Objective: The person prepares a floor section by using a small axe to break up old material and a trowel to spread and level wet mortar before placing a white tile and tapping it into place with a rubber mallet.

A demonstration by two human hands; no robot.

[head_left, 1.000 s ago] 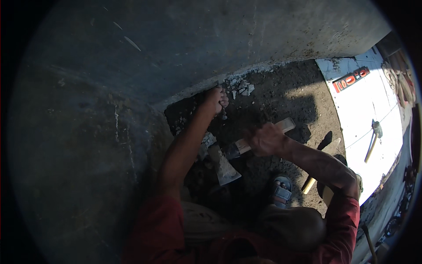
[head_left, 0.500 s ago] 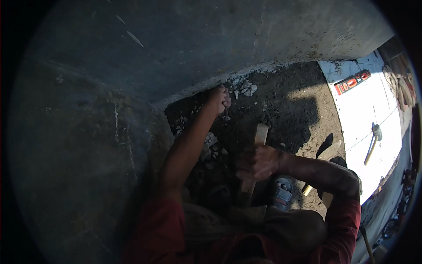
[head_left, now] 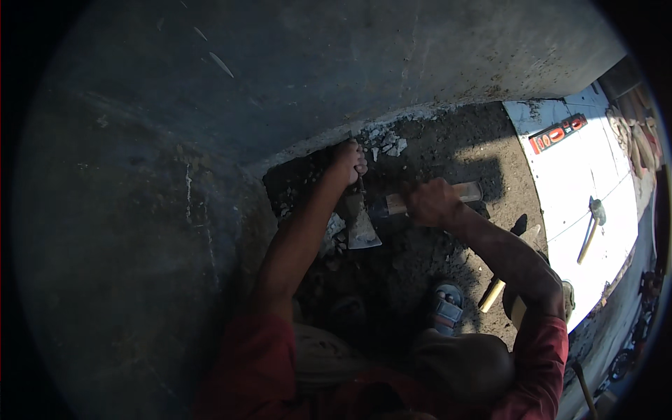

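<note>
As left fingers (head_left: 360, 165) clasp one rod (head_left: 361, 185), right fingers (head_left: 421, 201) grip one hatchet (head_left: 362, 232), one mallet (head_left: 597, 212) beyond

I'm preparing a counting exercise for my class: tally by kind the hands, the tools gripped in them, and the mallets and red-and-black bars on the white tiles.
Hands (left hand, right hand): 2
Metal rod: 1
Axe: 1
Mallet: 1
Red-and-black bar: 1
Total: 6

Red-and-black level (head_left: 558, 134) on white tiles (head_left: 570, 183), upper right of frame. Mallet (head_left: 590, 232) on same tiles, right side. Yellowish handle (head_left: 492, 295), lower right of centre.
</note>
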